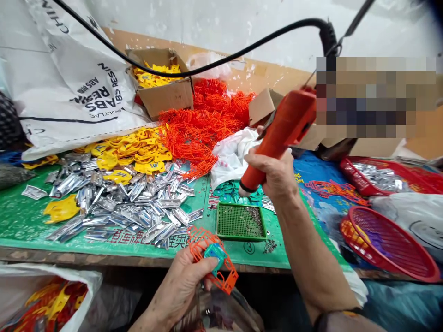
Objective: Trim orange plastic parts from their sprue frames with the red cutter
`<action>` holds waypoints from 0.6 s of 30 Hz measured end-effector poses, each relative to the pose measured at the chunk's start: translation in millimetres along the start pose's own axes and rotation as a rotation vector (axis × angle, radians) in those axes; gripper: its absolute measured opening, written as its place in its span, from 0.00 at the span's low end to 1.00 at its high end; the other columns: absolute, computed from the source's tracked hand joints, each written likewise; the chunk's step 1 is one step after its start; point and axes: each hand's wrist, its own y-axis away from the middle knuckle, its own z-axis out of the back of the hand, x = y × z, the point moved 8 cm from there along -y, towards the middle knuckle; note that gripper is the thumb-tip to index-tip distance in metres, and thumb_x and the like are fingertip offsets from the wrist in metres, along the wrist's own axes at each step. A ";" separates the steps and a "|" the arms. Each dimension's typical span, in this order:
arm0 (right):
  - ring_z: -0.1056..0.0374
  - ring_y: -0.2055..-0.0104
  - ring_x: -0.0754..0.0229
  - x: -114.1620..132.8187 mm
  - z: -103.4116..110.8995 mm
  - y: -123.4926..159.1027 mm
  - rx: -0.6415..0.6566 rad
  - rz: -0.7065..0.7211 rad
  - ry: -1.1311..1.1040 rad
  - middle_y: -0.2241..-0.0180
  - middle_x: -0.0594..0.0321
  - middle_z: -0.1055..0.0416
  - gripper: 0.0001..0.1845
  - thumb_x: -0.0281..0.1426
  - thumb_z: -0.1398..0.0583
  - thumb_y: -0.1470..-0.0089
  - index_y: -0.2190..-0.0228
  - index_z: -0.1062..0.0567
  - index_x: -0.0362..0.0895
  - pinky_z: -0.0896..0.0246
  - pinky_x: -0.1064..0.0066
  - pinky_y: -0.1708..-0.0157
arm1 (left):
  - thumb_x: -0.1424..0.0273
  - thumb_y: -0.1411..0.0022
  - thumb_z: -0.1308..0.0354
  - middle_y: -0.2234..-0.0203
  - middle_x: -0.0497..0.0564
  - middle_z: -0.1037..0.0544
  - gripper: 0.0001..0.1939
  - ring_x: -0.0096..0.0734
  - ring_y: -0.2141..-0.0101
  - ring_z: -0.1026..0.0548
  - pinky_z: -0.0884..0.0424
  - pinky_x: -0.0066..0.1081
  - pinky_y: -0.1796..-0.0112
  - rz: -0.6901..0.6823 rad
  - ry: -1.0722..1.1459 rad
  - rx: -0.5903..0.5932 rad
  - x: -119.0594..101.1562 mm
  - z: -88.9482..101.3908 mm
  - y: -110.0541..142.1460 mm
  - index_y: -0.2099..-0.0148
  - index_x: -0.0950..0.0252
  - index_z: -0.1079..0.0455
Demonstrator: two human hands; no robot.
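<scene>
My left hand [185, 274] is closed on an orange plastic lattice piece [229, 280] at the table's front edge. The thumb presses a small teal plastic part [215, 252] against the lattice. My right hand [278, 173] grips an orange electric screwdriver [285, 124], tilted with its tip down and to the left. The tip hovers near a green gridded tray [242, 239] of tiny dark screws [254, 216]; the bit itself I cannot make out. Behind the tray lie teal plastic parts [228, 190].
Shiny metal pieces [138, 212] and yellow plastic parts [131, 150] cover the left. Orange lattices [200, 124] are heaped behind, beside a cardboard box [166, 97]. A black cable [207, 69] arches overhead. Red baskets [391, 272] stand on the right.
</scene>
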 end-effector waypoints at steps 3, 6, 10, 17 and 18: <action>0.36 0.75 0.65 -10.7 -3.8 26.1 -0.011 -0.082 -0.049 0.74 0.71 0.31 0.19 0.28 0.31 0.66 0.67 0.28 0.45 0.37 0.69 0.74 | 0.65 0.46 0.33 0.76 0.47 0.29 0.10 0.22 0.78 0.37 0.38 0.20 0.81 0.005 -0.006 0.006 1.1 0.3 -3.0 0.65 0.66 0.24; 0.34 0.76 0.64 -25.4 -2.8 40.3 -0.047 -0.154 -0.031 0.75 0.69 0.30 0.15 0.27 0.32 0.66 0.72 0.28 0.44 0.36 0.66 0.74 | 0.66 0.45 0.35 0.75 0.47 0.28 0.08 0.21 0.78 0.36 0.37 0.20 0.79 0.017 -0.017 0.023 2.6 0.1 -4.6 0.65 0.66 0.25; 0.35 0.78 0.63 -36.0 2.5 46.5 -0.111 -0.132 0.022 0.78 0.69 0.31 0.12 0.30 0.33 0.64 0.73 0.27 0.45 0.35 0.63 0.74 | 0.68 0.42 0.37 0.74 0.47 0.27 0.08 0.20 0.79 0.37 0.37 0.20 0.79 0.020 -0.043 0.058 3.4 -1.5 -5.6 0.62 0.66 0.24; 0.35 0.77 0.61 -41.6 6.7 49.8 -0.126 -0.057 0.078 0.78 0.67 0.32 0.08 0.32 0.36 0.60 0.73 0.27 0.46 0.31 0.60 0.72 | 0.69 0.45 0.35 0.75 0.47 0.29 0.08 0.22 0.77 0.36 0.38 0.20 0.80 0.049 0.003 0.029 8.4 -0.7 -10.3 0.62 0.66 0.24; 0.35 0.77 0.61 -42.5 7.2 50.2 -0.134 -0.057 0.073 0.78 0.67 0.32 0.07 0.31 0.35 0.61 0.74 0.27 0.46 0.31 0.60 0.72 | 0.69 0.45 0.35 0.74 0.47 0.28 0.08 0.22 0.77 0.36 0.38 0.20 0.80 0.051 0.004 0.030 8.4 -1.1 -10.6 0.62 0.66 0.24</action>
